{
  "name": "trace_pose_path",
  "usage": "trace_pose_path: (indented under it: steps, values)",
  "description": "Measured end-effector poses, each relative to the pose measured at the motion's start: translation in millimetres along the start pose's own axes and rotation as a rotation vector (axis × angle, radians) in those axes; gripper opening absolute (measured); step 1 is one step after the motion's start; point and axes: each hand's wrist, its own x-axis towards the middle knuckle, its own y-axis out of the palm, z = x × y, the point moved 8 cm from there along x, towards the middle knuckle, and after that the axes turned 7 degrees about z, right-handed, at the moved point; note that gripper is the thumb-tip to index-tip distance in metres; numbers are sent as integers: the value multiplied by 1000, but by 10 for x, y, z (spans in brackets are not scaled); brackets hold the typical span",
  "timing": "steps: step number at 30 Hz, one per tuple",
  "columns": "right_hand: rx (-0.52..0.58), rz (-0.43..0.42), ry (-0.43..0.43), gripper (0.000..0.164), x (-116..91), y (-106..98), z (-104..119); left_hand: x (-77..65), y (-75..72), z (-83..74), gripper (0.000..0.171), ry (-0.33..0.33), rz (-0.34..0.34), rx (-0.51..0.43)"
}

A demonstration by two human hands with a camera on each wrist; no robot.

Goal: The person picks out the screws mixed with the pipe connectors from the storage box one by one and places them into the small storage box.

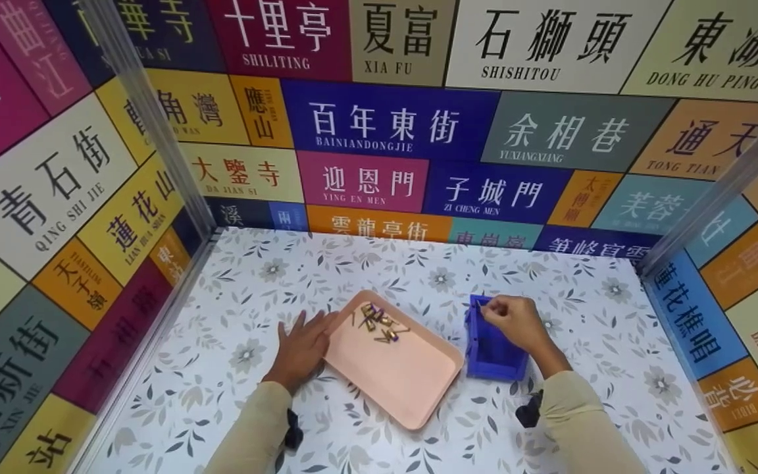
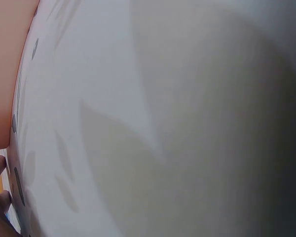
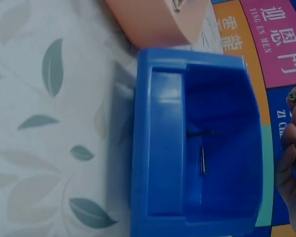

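Note:
A pink tray (image 1: 385,382) lies at an angle on the table, with a small pile of brass-coloured screws (image 1: 379,322) toward its far end. Against the tray's left edge rests my left hand (image 1: 300,349), fingers spread. My right hand (image 1: 517,322) is above the blue plastic bin (image 1: 494,371) to the right of the tray. Thumb and fingertips pinch a screw (image 3: 292,97), whose cross-slotted head shows in the right wrist view. Inside the bin lie a loose screw (image 3: 203,160) and another dark one (image 3: 200,133). The left wrist view shows mostly tabletop and only a bit of fingers.
Leaf-patterned white covering spreads over the table (image 1: 221,395). Panels with printed place names (image 1: 385,122) form walls at the back and both sides, with clear strips (image 1: 155,118) at the corners. The bin stands close to the tray's right corner.

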Motion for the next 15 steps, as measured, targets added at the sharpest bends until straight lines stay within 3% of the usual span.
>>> trace_pose_path:
  steps: [7, 15]
  values:
    - [-5, -16, 21, 10, -92, -65, -132, -6, -14, -5, 47, 25, -9, -6]
    - [-39, -4, 43, 10, -147, -89, -202, -55, -55, -54, 47, 106, -18, 15]
